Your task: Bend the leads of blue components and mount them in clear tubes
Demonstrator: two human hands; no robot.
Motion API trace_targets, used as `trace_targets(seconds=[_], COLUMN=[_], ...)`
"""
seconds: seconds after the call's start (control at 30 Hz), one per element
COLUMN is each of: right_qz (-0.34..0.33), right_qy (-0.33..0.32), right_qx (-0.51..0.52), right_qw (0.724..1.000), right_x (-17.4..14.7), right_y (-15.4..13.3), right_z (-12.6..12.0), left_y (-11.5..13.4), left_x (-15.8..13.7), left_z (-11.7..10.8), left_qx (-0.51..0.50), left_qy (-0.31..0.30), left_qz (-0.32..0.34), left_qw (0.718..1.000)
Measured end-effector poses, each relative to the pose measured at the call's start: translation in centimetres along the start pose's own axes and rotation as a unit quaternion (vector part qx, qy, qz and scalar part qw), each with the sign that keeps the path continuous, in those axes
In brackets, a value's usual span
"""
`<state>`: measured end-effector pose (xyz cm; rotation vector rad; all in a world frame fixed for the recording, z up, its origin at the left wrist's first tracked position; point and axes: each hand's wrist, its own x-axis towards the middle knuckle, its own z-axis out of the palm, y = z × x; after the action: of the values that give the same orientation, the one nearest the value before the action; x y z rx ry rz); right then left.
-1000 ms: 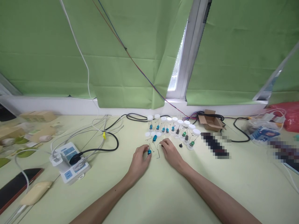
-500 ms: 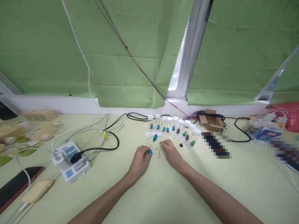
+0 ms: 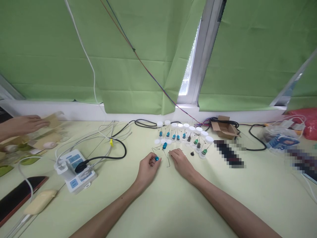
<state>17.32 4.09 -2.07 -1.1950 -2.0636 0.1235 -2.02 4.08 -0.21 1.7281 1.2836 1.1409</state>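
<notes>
Blue piece [image 3: 157, 158], one, small and shiny: held just above or on the pale table [image 3: 158, 205], between the hands; contact with the surface cannot be told. Clock centred on it, twelve towards the window.

Left hand [image 3: 148, 168]: at eight, thumb and fingertips pinched on the blue piece. Thin wire [image 3: 153, 151], bent, at eleven, reaching up from near the fingertips; whether joined to the piece cannot be told.

Bent wire [image 3: 168, 161], one: at three, lying between the hands.

Right hand [image 3: 181, 162]: at three, palm down, fingers drawn together by the upper end of the bent wire; cannot tell whether anything is gripped.

Second blue piece [image 3: 164, 145]: at one, on the table, amid loose white caps [image 3: 157, 141].

Vials [image 3: 186, 133], nine, clear, upright, white-capped: a curved row from twelve to nearly three, contents blue, dark and green.

Black piece [image 3: 192, 153], small: just short of three, beside the row.

Cardboard box [image 3: 226, 133], open: at two, beyond the row, black cable about it.

Power strip [image 3: 75, 158], white and blue, plugs fitted: at nine.

Co-worker's hand [image 3: 32, 123]: between nine and ten, over cardboard pieces [image 3: 53, 119]; contact unclear.

Red bag [image 3: 308, 125]: between two and three, far side.
</notes>
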Motion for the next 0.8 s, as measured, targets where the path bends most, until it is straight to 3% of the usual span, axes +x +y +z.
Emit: trace_targets(seconds=[0.47,0.8], right_qz=[-0.048,-0.064], right_qy=[0.01,0.043], right_qx=[0.022,0.046], right_qw=[0.999,0.996], right_x=[-0.1,-0.1], right_y=[0.3,0.0], right_z=[0.4,0.3], left_y=[-0.2,0.0], left_x=[1.0,0.9], left_z=[-0.3,-0.4], left_qx=[-0.168,-0.177], left_qy=[-0.022,-0.029], left_qz=[-0.098,-0.103], left_qw=[0.981,0.978])
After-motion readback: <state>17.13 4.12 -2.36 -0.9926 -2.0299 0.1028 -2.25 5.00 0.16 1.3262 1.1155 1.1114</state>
